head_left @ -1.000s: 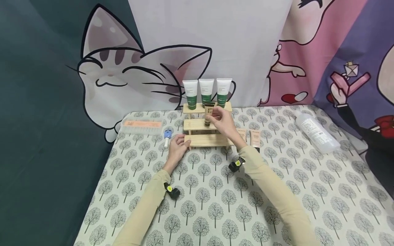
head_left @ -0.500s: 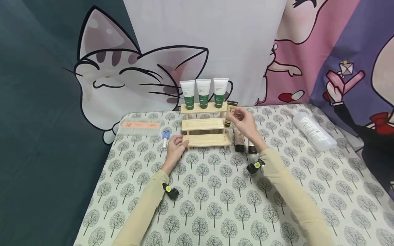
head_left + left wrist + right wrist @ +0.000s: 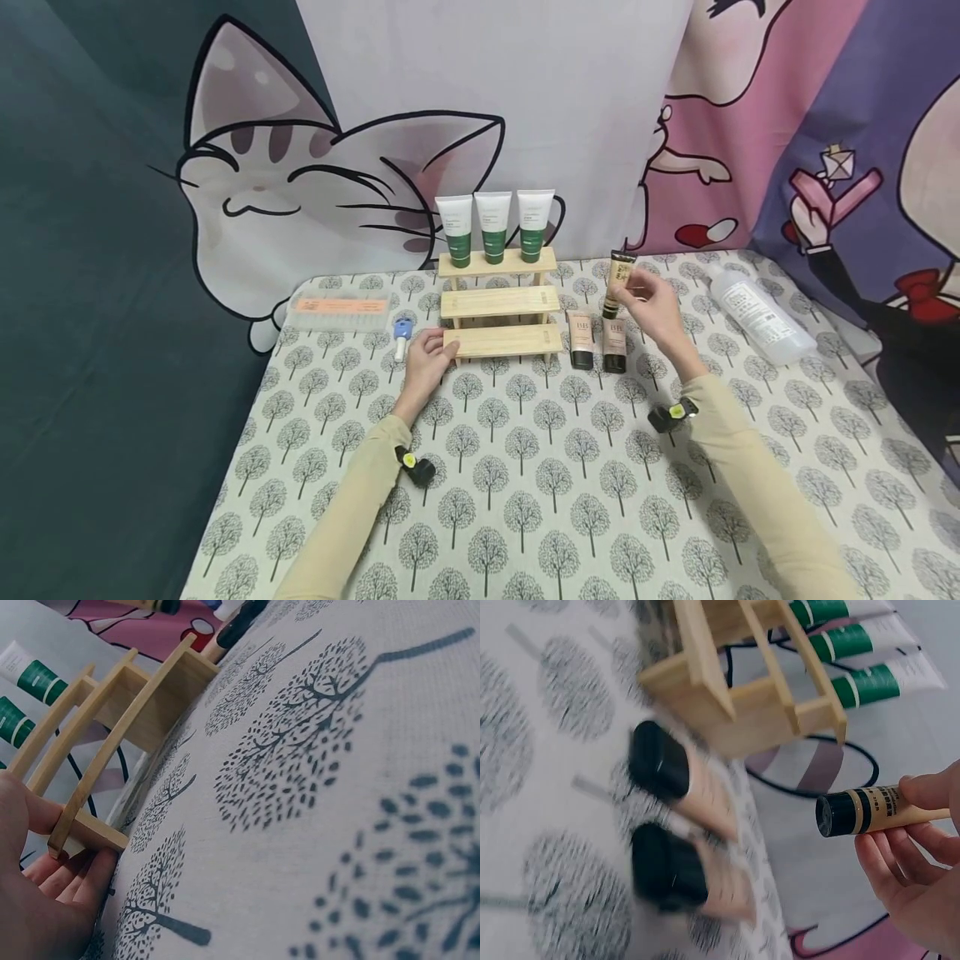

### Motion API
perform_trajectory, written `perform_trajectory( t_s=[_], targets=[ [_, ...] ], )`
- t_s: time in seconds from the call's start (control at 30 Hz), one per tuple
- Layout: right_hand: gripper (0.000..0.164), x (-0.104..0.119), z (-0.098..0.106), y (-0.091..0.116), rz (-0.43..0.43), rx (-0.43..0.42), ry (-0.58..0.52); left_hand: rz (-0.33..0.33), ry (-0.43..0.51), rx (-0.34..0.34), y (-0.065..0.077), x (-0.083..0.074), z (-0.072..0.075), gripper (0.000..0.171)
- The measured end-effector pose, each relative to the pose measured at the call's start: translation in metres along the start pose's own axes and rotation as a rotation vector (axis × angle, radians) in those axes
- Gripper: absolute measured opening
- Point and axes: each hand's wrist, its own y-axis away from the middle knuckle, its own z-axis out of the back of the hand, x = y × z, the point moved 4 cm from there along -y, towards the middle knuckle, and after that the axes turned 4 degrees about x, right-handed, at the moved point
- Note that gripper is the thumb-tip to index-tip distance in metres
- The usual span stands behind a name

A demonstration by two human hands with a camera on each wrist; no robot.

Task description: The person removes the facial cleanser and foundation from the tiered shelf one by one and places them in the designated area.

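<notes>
A three-step wooden rack [image 3: 501, 340] stands on the tree-print cloth, and my left hand [image 3: 427, 364] grips the left end of its lowest step. In the left wrist view the thumb lies on top of that step [image 3: 120, 754] with the fingers underneath. My right hand [image 3: 654, 307] pinches a small gold tube with a black cap [image 3: 619, 280], held cap down to the right of the rack. Below it two pink BB cream tubes [image 3: 581, 340] with black caps stand side by side on the cloth. Three white-and-green tubes [image 3: 493, 225] stand on the top step.
A clear plastic box with an orange label [image 3: 341, 312] lies left of the rack, beside a small blue-and-white item [image 3: 402, 337]. A translucent bottle [image 3: 761, 319] lies at the far right. A cartoon-print curtain [image 3: 585, 108] hangs behind the table.
My right hand has carried the gold tube from the middle step out to the right, past the rack's end. The left hand has kept its grip on the lowest step.
</notes>
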Motion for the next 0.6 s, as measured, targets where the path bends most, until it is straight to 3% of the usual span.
perform_trajectory(
  t_s=[0.23, 0.6],
  targets=[
    [0.056, -0.028, 0.014, 0.016, -0.063, 0.023, 0.088, 0.017, -0.015, 0.001, 0.002, -0.001, 0.000, 0.043],
    [0.067, -0.055, 0.023, 0.030, -0.155, 0.088, 0.115, 0.017, -0.017, 0.002, 0.002, -0.001, 0.000, 0.043]
  ],
)
